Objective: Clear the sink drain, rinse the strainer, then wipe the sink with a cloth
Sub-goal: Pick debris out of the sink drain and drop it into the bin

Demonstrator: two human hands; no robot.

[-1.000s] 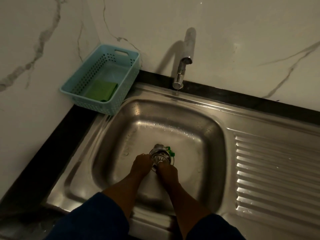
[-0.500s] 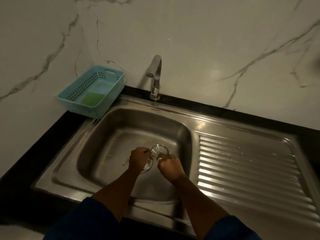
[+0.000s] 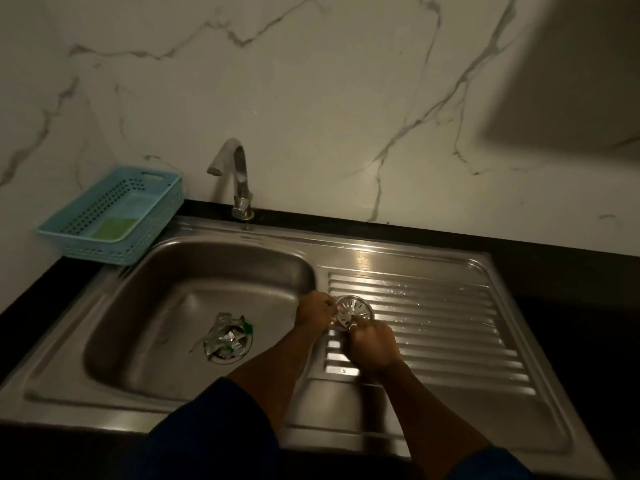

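Over the left end of the draining board, just right of the basin, the head view shows the strainer held between both hands. The left hand pinches its left rim with the fingertips. The right hand curls its fingers onto the near edge, so each grip is closed on the strainer and neither hand is free. In the sink, the drain sits open with crumpled silver and green scraps heaped over it. The tap stands at the far edge of the surface with no water visible. A blue basket at the far left corner holds a green cloth.

The step in hand looks like parking the strainer so the scraps can be picked out. It is best set flat across the ridges, well back from the basin's edge, so it cannot slide back in. One hand could then go free for the drain. The scraps should be gathered whole, not pushed down the hole.

The light is dim, and whether the strainer already rests on the ridges or hangs just above them cannot be told. Its near edge is covered by the right hand's fingers. How deep the scraps go into the drain is hidden, and what they are made of is hard to make out. Both dark sleeves run off the near edge of the picture.
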